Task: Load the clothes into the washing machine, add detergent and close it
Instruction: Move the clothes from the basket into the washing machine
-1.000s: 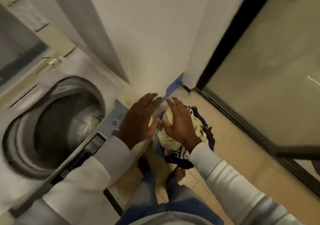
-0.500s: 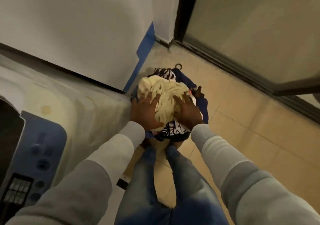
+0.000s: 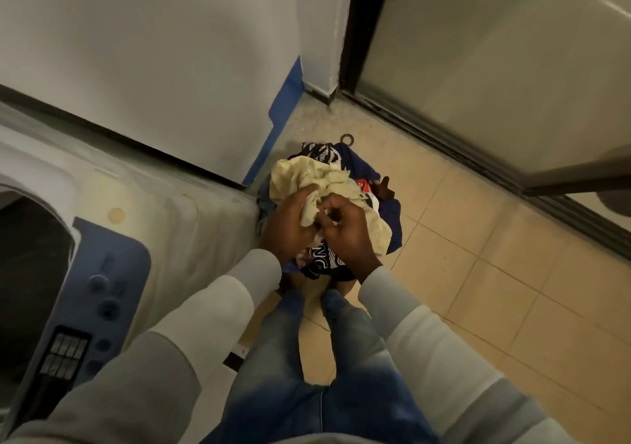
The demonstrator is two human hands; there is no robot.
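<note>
White plastic top-loading washing machine (image 3: 164,211) stands at the left, its dark drum opening uncovered beside the blue control panel (image 3: 102,293). On the beige tiled floor (image 3: 478,273) just right of it lies a heap of dark blue and patterned clothes (image 3: 391,214), topped by a crumpled pale yellow cloth (image 3: 307,177). The left hand (image 3: 286,225) and right hand (image 3: 345,235) each have a grip curled tight into that yellow cloth's folds.

Matt cloth clothes (image 3: 307,177); glossy tile flr (image 3: 478,273)
</note>
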